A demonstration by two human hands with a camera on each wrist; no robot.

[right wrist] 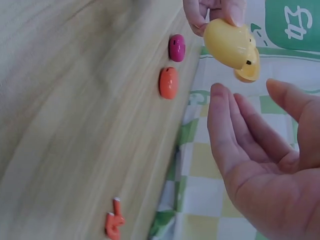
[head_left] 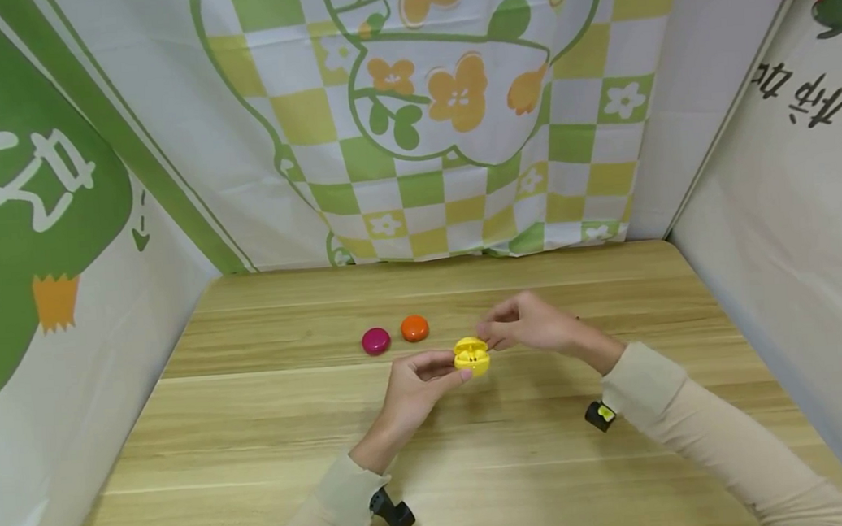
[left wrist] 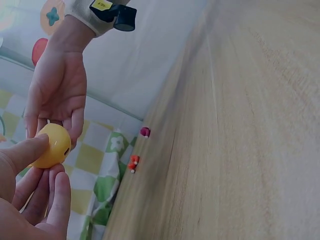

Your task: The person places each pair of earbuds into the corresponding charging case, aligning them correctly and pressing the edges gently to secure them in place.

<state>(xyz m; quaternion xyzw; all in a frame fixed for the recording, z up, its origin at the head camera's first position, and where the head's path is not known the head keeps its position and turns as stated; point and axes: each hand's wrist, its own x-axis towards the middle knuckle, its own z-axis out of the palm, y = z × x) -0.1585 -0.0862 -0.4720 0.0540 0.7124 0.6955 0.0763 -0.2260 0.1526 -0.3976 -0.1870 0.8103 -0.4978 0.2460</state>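
In the head view, my left hand (head_left: 418, 385) holds a yellow earbud case (head_left: 472, 364) up over the table, its lid raised. Yellow earbuds (head_left: 471, 356) show inside it. The left thumb (left wrist: 27, 150) presses on the case's rounded side while the fingers support it from beneath. Close by on the right is my right hand (head_left: 535, 323), its fingertips near the raised lid. The right wrist view shows a gap between its thumb (right wrist: 287, 97) and fingers, with nothing held there.
A magenta case (head_left: 376, 341) and an orange case (head_left: 414, 328), both closed, lie beyond the left hand. Orange earbuds (right wrist: 115, 220) and magenta earbuds (left wrist: 145, 132) lie on the wooden table (head_left: 258, 454). Printed fabric (head_left: 460, 195) hangs at the table's back edge.
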